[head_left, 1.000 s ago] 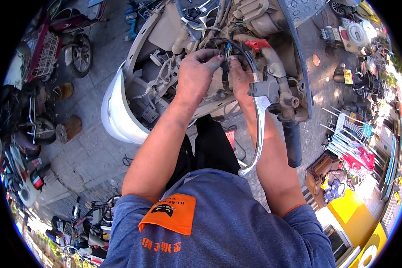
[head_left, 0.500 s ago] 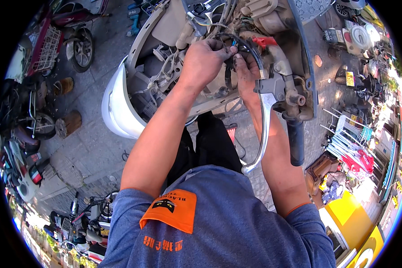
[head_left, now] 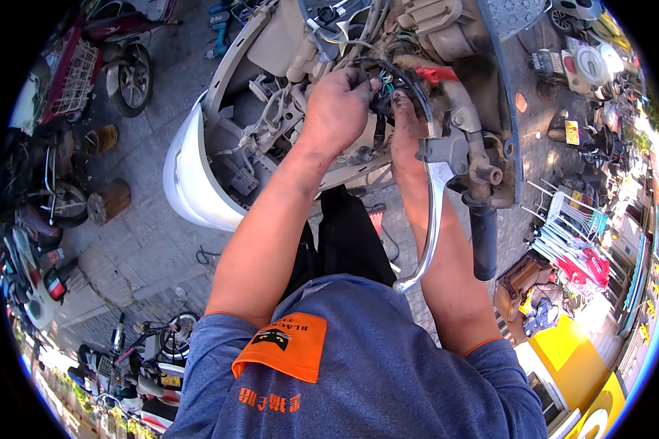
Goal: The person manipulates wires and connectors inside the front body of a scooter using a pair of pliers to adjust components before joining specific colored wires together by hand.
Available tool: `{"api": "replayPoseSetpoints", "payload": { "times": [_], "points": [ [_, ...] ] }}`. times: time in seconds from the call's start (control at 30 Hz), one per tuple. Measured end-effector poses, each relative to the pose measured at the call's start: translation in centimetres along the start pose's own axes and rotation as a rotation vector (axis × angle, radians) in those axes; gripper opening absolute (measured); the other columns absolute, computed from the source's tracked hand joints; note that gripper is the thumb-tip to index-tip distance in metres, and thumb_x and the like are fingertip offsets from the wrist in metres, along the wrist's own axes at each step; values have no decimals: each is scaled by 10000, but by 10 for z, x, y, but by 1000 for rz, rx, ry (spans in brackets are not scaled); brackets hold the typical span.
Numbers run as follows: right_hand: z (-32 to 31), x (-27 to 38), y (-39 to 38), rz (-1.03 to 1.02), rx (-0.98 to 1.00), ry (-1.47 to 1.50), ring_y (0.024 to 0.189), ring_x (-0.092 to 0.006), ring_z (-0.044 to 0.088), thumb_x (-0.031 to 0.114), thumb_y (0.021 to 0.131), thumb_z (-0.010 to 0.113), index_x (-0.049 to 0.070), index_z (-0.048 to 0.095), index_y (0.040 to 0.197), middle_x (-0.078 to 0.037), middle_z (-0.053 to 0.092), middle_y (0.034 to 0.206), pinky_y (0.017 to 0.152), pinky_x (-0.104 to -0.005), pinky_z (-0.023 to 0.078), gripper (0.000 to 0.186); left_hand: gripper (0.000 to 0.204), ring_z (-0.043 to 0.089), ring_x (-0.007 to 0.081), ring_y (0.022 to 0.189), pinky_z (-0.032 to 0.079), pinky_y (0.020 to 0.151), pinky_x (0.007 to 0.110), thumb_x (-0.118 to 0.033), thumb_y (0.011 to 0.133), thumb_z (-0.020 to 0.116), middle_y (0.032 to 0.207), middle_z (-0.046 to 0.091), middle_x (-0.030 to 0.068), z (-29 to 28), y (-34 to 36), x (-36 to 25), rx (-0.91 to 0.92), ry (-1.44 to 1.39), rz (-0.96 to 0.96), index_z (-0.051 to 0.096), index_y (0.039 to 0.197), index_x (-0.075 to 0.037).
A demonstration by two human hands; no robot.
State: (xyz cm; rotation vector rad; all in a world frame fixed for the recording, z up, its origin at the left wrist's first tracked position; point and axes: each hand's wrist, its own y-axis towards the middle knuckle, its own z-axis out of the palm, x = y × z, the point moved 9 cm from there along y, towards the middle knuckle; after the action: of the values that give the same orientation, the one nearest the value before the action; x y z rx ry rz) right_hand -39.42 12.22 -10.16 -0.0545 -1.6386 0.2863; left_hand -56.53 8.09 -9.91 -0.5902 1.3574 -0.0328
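Observation:
My left hand (head_left: 337,108) reaches into the opened front of a scooter, thumb and fingers pinched at a bundle of thin green-blue wires (head_left: 386,80). Beside it, my right hand (head_left: 408,121) is curled with the thumb uppermost, gripping the same wiring from the other side. Its fingertips are partly hidden by a black cable (head_left: 416,86) that arcs over them. Close to my right wrist is a silver brake lever (head_left: 435,212), with a black handlebar grip (head_left: 483,245) beyond it. A red wrapped piece (head_left: 438,74) lies on the bar just past my right hand.
The scooter's white front cover (head_left: 198,179) curves around on the left. A teal power drill (head_left: 218,31) lies on the paving beyond. Two wooden stumps (head_left: 110,201) and parked motorbikes (head_left: 130,77) stand left; white folded racks (head_left: 560,227) and a brown bag (head_left: 521,285) are right.
Both hands stay at the wiring. They have parted slightly, and more of the green-blue wires shows between them. My right hand has shifted a little nearer, its thumb turned more upright.

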Motion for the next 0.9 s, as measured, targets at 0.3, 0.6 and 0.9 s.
{"api": "replayPoseSetpoints", "payload": {
  "times": [0.3,0.6,0.9],
  "points": [
    [-2,-7,3,57,15,-13,1181,-171,632,166,1090,636,9,572,1438,-106,659,1320,1043,-324,496,387,232,638,59,825,524,758,243,-204,1084,683,947,720,-13,6,2,18,106,-282,-212,742,1168,3],
    [2,-8,4,88,41,-18,1120,-137,625,153,1092,640,14,605,1396,-73,671,1257,993,-300,500,336,254,611,56,811,512,742,250,-232,1084,687,945,716,-15,6,-1,20,122,-228,-147,746,1166,2],
    [5,-10,0,106,55,-44,1059,-104,619,141,1093,643,19,638,1354,-40,682,1194,942,-277,503,288,287,535,79,701,466,649,305,-223,958,798,780,681,-7,-15,-21,-9,36,166,-15,769,1081,34]
  ]
}}
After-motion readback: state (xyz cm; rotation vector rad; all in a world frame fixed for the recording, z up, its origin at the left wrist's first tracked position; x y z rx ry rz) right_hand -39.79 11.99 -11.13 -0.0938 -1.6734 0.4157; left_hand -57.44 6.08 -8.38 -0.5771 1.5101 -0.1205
